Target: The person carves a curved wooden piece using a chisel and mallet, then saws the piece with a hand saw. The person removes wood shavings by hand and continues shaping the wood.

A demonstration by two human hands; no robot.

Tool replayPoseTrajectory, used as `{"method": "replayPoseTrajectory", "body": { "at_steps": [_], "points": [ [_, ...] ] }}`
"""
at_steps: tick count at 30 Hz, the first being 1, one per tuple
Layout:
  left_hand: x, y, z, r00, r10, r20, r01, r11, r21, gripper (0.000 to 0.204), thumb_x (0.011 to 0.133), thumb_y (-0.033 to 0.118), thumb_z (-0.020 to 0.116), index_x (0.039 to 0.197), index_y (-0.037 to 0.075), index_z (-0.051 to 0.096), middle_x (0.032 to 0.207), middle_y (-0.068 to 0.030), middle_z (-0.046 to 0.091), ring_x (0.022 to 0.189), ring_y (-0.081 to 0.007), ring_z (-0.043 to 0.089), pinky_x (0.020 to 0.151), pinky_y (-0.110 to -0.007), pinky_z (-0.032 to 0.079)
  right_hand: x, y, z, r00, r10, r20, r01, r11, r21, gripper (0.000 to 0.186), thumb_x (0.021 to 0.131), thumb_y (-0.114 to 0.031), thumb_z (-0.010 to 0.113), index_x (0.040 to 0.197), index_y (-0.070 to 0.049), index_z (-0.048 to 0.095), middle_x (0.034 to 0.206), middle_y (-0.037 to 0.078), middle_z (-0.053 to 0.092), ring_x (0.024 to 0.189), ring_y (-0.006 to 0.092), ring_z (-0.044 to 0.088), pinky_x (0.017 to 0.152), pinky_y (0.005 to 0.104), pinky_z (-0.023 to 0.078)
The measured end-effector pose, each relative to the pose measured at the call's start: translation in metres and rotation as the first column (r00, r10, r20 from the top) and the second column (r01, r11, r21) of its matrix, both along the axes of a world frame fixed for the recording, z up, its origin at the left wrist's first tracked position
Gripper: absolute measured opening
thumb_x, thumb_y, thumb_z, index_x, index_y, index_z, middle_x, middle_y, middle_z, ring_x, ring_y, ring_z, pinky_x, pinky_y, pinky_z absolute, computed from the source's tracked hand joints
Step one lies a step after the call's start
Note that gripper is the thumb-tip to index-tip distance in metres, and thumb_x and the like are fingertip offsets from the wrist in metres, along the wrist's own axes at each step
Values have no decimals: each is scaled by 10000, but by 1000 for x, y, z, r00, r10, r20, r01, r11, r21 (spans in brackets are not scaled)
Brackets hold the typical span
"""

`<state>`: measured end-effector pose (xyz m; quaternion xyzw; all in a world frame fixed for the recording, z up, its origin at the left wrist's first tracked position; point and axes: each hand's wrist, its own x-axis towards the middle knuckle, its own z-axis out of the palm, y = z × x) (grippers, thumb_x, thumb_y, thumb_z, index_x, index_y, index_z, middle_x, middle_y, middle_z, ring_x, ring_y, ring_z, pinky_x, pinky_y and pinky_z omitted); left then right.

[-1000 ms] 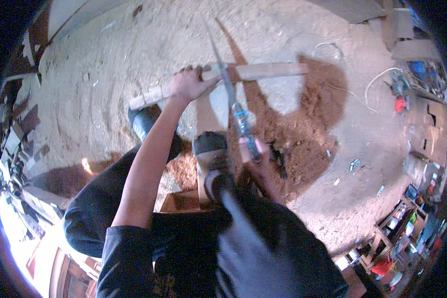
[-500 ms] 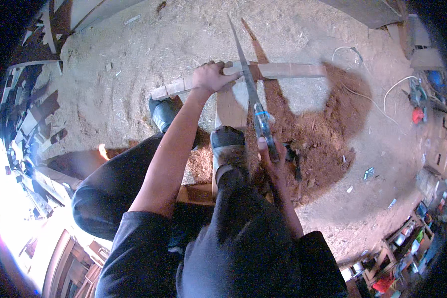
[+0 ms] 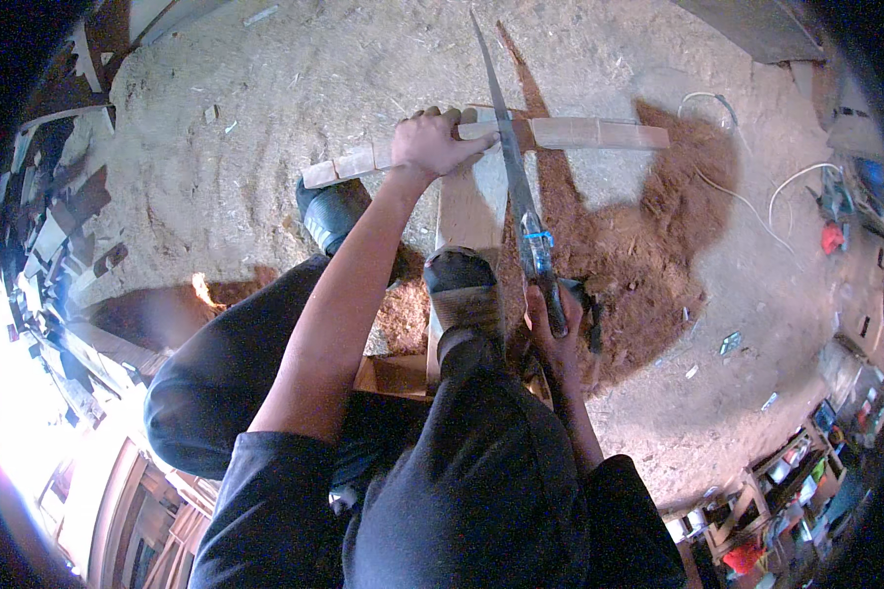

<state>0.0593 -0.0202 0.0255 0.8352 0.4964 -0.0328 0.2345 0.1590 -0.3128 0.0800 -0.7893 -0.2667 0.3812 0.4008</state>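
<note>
A long, pale strip of wood (image 3: 599,133) lies crosswise in front of me, with pencil-like lines across it. My left hand (image 3: 436,144) is closed over its left-middle part, thumb pointing right toward the blade. In my right hand (image 3: 552,312) is the handle of a handsaw (image 3: 517,182), its narrow blade pointing away from me and crossing the strip just right of my left thumb. Beneath the strip runs a wider board (image 3: 465,211) toward me, and my right foot (image 3: 462,285) rests on it. The other foot (image 3: 334,211) is by the strip's left end.
Brown sawdust (image 3: 648,275) covers the ground to the right. A white cable (image 3: 791,187) leads to a power tool (image 3: 835,201) at the far right. Wood scraps (image 3: 54,236) pile up at the left, and a cluttered wooden rack (image 3: 776,481) stands at the lower right.
The saw and my right hand have shifted slightly right and toward me in the picture. The whole view has also moved a little, and my left hand stays on the strip.
</note>
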Motion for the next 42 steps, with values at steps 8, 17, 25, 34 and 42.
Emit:
{"method": "replayPoseTrajectory", "body": {
  "at_steps": [8, 17, 25, 34, 42],
  "points": [
    [3, 2, -5, 1000, -11, -16, 10, 1000, -8, 776, 745, 784, 482, 1123, 134, 673, 1012, -151, 677, 1012, -300, 644, 873, -413, 511, 12, -31, -30, 981, 80, 174, -84, 996, 12, 264, 897, -328, 652, 916, -70, 601, 744, 15, 562, 661, 132, 521, 597, 280, 415],
    [0, 3, 5, 999, -29, -37, 27, 998, -52, 767, 746, 770, 494, 1147, 139, 666, 1076, -177, 635, 992, -331, 648, 874, -425, 515, 12, -16, -7, 988, 130, 77, -133, 991, 30, 194, 904, -232, 631, 817, -62, 597, 628, 3, 530, 555, 113, 496, 507, 295, 391],
    [0, 3, -10, 1000, -24, -5, 24, 999, 47, 789, 745, 774, 491, 1148, 119, 664, 1072, -183, 629, 991, -332, 647, 863, -430, 520, 10, -11, -30, 908, 37, 416, -96, 988, 122, 211, 897, -225, 632, 818, -34, 590, 635, 22, 525, 562, 140, 489, 523, 310, 399],
    [4, 1, 0, 1000, -26, -12, 26, 999, 27, 787, 754, 780, 475, 1155, 129, 663, 1033, -182, 645, 989, -315, 650, 870, -422, 515, 20, -5, 11, 986, 156, 59, -162, 981, 110, 159, 891, -171, 614, 828, -28, 589, 645, 57, 510, 574, 156, 482, 533, 319, 392],
    [1, 4, 2, 998, -34, -61, 32, 999, -32, 797, 755, 792, 463, 1155, 133, 664, 1043, -180, 643, 991, -313, 648, 870, -422, 515, 18, -8, -1, 985, 158, 74, -162, 986, 47, 161, 889, -188, 632, 862, -31, 613, 717, 57, 579, 650, 167, 542, 585, 363, 420]
  ]
}}
